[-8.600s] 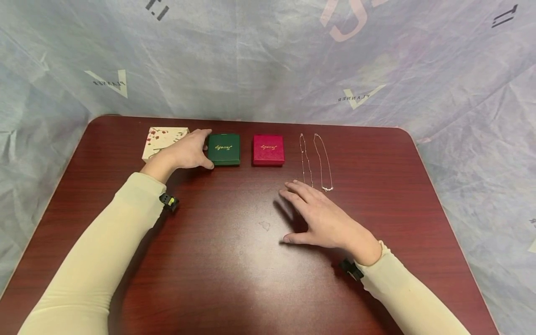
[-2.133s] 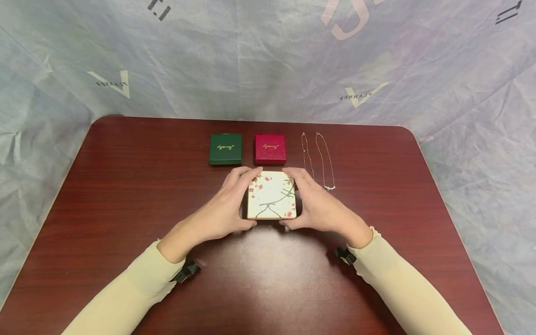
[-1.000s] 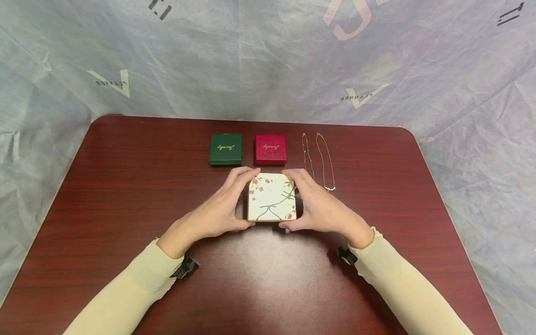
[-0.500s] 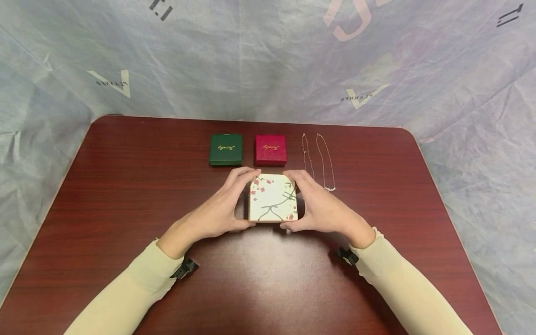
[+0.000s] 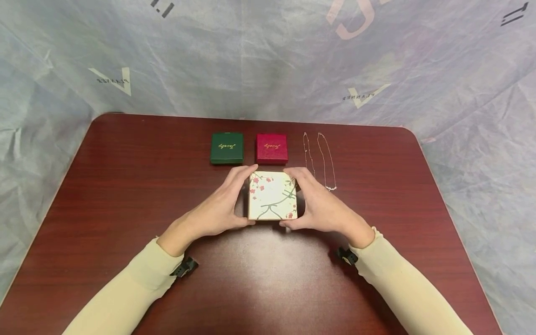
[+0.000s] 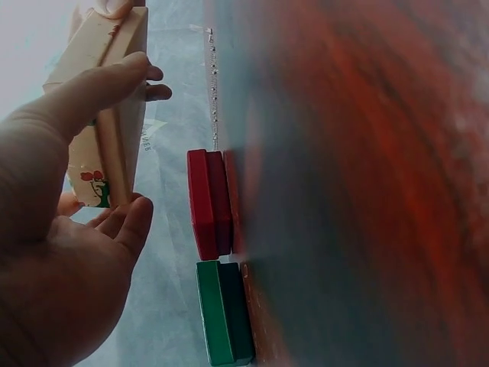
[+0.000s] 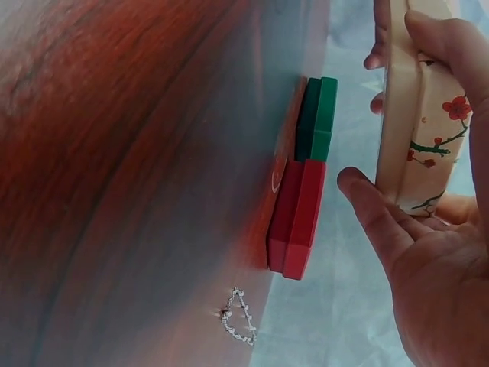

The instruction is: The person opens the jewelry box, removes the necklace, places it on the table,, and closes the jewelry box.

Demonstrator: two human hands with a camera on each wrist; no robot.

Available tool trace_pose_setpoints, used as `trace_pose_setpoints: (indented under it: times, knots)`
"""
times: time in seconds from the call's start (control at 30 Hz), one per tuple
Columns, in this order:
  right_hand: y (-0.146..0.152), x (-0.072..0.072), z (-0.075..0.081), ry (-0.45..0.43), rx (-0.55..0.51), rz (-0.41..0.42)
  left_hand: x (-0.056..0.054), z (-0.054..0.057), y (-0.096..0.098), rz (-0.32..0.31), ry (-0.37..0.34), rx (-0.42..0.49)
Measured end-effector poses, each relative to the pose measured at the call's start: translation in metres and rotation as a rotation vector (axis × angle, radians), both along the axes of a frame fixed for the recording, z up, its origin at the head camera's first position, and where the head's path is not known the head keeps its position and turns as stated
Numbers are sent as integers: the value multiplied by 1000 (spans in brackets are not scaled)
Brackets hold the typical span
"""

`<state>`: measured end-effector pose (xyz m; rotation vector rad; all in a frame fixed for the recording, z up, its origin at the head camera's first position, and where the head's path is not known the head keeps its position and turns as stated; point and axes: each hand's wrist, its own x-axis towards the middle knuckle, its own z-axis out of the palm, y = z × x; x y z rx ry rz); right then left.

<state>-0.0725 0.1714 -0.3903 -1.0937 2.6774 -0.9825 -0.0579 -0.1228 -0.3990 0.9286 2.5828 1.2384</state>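
Note:
A square cream box [image 5: 273,195] with red blossoms and dark branches on its lid is held over the middle of the table. My left hand [image 5: 217,204] grips its left side, thumb at the near edge and fingers at the far edge. On the opposite side my right hand [image 5: 324,207] grips it the same way. Both wrist views show the cream box [image 6: 88,164] raised off the tabletop, its lid on. Fingers partly cover its sides in the right wrist view, where blossoms show on the box [image 7: 439,145].
Behind the hands, a green jewelry box [image 5: 227,149] and a red jewelry box [image 5: 272,149] sit side by side, closed, with gold lettering. To their right lie two thin necklaces, one with a beaded pendant [image 5: 331,188]. A grey printed cloth [image 5: 251,60] hangs behind the table.
The cream box has come from the back left to the middle, and both hands now hold it. Over the last second, hands and box stay nearly still.

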Motion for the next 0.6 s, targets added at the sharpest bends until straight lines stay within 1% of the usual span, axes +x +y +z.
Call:
trace_pose_setpoints:
  times: [0.2, 0.43, 0.6]
  knots:
    - [2, -2, 0, 1, -2, -1, 0, 1, 1, -10, -17, 14]
    - [2, -1, -2, 12, -19, -8, -1, 1, 3, 3, -24, 17]
    - [2, -1, -2, 7, -26, -9, 0, 1, 4, 16, -45, 27]
